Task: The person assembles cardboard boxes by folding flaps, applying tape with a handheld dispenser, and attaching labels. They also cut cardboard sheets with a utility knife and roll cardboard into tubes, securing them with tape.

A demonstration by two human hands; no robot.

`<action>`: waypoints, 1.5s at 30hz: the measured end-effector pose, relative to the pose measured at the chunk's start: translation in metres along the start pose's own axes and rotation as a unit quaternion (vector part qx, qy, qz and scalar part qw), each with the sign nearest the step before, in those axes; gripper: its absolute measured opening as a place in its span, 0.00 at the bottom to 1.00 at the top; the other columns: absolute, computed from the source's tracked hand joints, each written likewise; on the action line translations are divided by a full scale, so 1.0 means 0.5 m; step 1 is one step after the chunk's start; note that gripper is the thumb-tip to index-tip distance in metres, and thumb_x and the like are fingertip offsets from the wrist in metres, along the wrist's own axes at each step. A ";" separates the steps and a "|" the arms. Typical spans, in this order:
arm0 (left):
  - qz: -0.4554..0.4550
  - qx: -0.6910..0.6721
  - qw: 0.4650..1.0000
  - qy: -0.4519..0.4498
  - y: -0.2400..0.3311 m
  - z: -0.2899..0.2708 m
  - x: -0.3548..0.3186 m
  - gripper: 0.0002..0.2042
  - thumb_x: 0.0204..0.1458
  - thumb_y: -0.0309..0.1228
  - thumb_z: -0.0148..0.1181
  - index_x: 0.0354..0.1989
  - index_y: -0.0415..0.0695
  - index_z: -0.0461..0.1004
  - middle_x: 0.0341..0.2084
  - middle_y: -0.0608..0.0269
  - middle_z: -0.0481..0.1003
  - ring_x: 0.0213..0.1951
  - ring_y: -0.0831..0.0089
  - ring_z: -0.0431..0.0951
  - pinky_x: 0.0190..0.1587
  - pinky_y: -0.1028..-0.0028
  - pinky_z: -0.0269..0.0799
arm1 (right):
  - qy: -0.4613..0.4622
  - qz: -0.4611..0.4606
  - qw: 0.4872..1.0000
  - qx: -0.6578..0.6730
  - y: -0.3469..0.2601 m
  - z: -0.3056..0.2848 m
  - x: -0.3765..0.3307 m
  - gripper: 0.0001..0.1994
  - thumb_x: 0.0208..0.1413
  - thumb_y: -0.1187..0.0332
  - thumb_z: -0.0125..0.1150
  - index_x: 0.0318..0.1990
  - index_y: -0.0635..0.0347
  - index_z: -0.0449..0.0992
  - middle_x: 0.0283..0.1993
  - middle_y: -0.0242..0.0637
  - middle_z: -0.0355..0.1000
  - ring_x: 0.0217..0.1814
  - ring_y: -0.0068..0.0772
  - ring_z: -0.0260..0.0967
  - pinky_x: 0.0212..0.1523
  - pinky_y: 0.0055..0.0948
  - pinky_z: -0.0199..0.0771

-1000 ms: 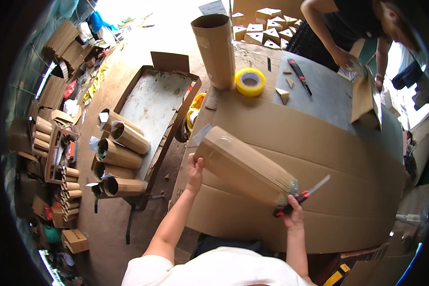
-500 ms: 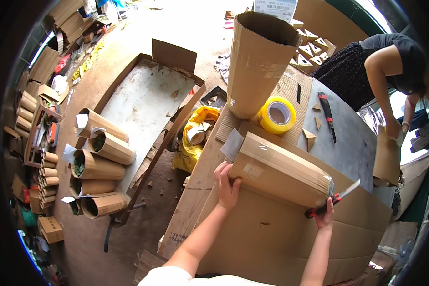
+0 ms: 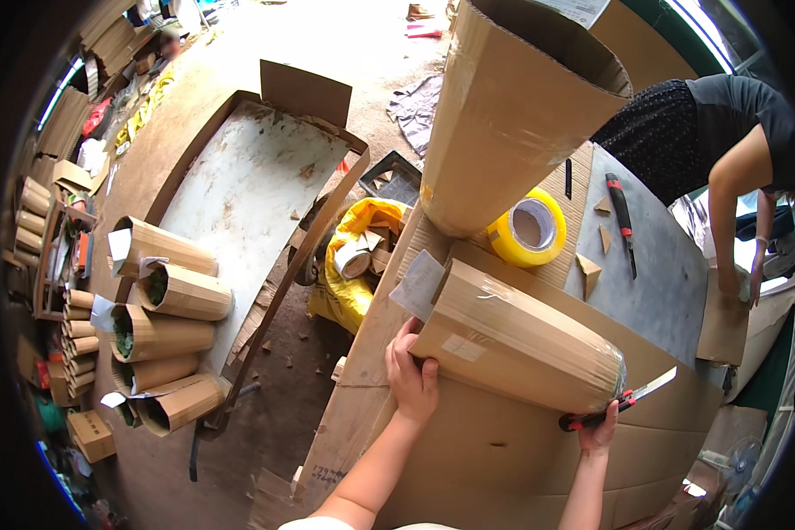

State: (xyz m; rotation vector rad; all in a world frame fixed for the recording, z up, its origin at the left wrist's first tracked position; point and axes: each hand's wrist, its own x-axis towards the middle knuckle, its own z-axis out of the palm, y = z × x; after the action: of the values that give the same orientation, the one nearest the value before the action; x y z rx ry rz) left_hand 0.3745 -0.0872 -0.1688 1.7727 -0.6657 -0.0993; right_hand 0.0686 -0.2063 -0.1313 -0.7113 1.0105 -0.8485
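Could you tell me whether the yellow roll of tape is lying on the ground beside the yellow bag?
No, the yellow roll of tape lies up on the cardboard-covered table, right of the tall upright cardboard tube.

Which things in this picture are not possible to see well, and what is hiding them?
Head view only:
- Inside of the cardboard roll between the left hand and right hand: hidden by its wrapping.
- Cutter: handle mostly covered by the right hand's fingers.
- Contents of the yellow bag: partly behind the table edge.
- Other person's hands: near the dark rim, too small.
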 end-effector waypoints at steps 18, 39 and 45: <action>0.023 -0.004 0.998 -0.050 -0.013 -0.010 0.011 0.23 0.53 0.50 0.46 0.42 0.39 0.63 0.48 0.41 0.66 0.45 0.51 0.67 0.49 0.61 0.60 | -0.012 -0.024 1.000 -0.005 0.014 -0.057 0.002 0.29 0.49 0.46 0.55 0.54 0.53 0.63 0.53 0.34 0.65 0.53 0.35 0.63 0.48 0.38 0.68; 0.059 0.104 0.980 -0.162 0.011 -0.006 0.006 0.19 0.47 0.45 0.56 0.44 0.47 0.69 0.51 0.60 0.68 0.56 0.53 0.59 0.55 0.61 0.54 | 0.072 -0.043 0.996 -0.011 -0.022 -0.041 -0.004 0.30 0.48 0.45 0.55 0.54 0.52 0.63 0.54 0.33 0.63 0.56 0.35 0.59 0.56 0.39 0.57; 0.064 0.060 0.985 -0.149 0.014 -0.002 -0.002 0.19 0.45 0.41 0.59 0.44 0.48 0.69 0.49 0.61 0.70 0.57 0.52 0.57 0.55 0.58 0.53 | 0.078 -0.008 0.997 -0.011 -0.028 -0.052 -0.022 0.24 0.48 0.46 0.55 0.46 0.53 0.68 0.46 0.32 0.69 0.45 0.32 0.67 0.44 0.36 0.68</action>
State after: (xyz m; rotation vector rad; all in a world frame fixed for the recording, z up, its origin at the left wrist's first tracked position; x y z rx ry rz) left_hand 0.3714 -0.0870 -0.1626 1.8425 -1.0184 -0.2457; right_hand 0.0380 -0.2066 -0.1246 -0.6810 1.1567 -0.9184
